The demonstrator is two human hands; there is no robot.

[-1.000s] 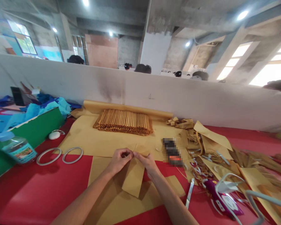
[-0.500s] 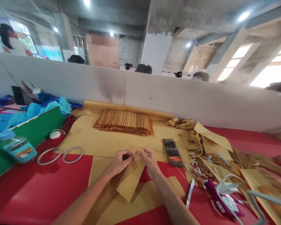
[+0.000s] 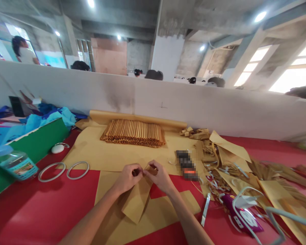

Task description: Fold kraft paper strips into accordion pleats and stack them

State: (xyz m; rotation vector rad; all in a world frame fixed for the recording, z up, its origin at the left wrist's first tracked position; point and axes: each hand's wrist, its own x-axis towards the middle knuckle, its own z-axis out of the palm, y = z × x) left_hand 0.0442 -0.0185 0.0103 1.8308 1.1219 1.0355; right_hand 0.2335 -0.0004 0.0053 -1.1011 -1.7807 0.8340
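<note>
My left hand (image 3: 127, 177) and my right hand (image 3: 160, 176) meet over the red table, both pinching the top end of a strip of tan paper (image 3: 135, 204). The strip hangs down and to the left from my fingers, its lower corner over other tan sheets (image 3: 165, 212) lying flat under my forearms. Both hands have their fingers curled and pressed together on the paper's upper edge. A row of folded tan paper pieces (image 3: 132, 132) is stacked behind my hands on a large tan sheet.
Two metal rings (image 3: 63, 170) and a plastic bottle (image 3: 15, 163) lie at the left by a green board (image 3: 38, 139). A heap of paper scraps (image 3: 232, 163), a purple tool (image 3: 241, 214) and a blade (image 3: 204, 210) fill the right. A white partition (image 3: 168, 102) closes the back, with people's heads behind it.
My hands drew apart a little, then came back together on the strip's top. The strip's lower end swung left and hangs more slanted.
</note>
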